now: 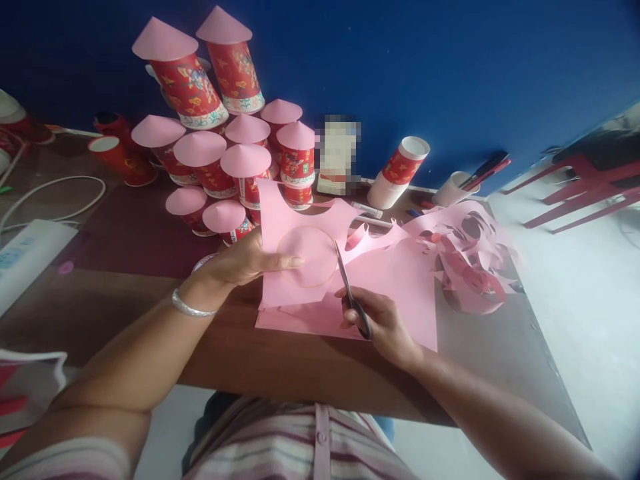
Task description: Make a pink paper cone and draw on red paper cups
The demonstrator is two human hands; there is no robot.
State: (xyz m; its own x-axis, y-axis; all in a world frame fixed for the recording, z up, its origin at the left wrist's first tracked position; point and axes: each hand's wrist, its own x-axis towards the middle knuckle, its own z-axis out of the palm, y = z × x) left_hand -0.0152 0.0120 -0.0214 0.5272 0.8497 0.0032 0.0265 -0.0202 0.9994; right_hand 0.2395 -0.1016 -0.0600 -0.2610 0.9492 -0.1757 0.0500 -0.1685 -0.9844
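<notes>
My left hand (240,261) pinches a pink paper sheet (300,253) with a drawn circle, holding it up over the wooden table (280,367). A silver bangle sits on that wrist. My right hand (380,323) grips scissors (350,290) whose blades cut along the right edge of the circle. More pink paper (400,287) lies flat under both hands.
Red paper cups with pink cone tops (225,153) are stacked at the back against a blue wall. Curled pink offcuts (465,253) lie to the right. A lying cup (400,170), a pen holder (455,187), a power strip (25,257) and red stools (590,180) are around.
</notes>
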